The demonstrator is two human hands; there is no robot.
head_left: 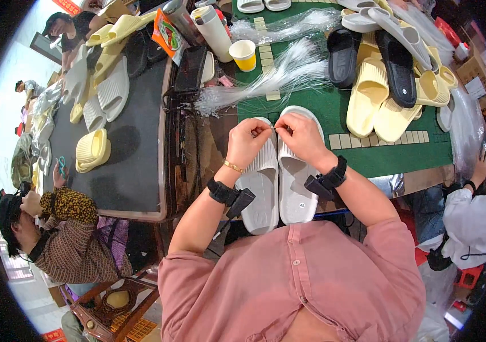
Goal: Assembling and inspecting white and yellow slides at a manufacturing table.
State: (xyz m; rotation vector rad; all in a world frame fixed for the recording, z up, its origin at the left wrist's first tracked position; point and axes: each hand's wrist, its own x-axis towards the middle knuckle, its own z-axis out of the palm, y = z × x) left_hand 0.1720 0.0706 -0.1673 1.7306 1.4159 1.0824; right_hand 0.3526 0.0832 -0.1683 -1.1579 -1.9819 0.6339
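A pair of light grey slippers lies side by side in front of me, toes pointing away: the left slipper (259,205) and the right slipper (298,196). My left hand (247,141) rests over the left slipper's strap, thumb and fingertips pinched together. Mirroring it above the other strap, my right hand (302,137) is also closed in a pinch. The fingertips are close together over the gap between the slippers. Whatever they pinch is too thin or hidden to make out. Just beyond lies a bundle of clear plastic strands (277,74).
Cream, black and grey slippers (369,85) are heaped at right on the green mat (311,122). A yellow paper cup (244,56) and white tumbler (213,29) stand behind. At left, a dark table (134,148) carries more slippers; a person (66,228) sits beside it. Another person (473,228) is at right.
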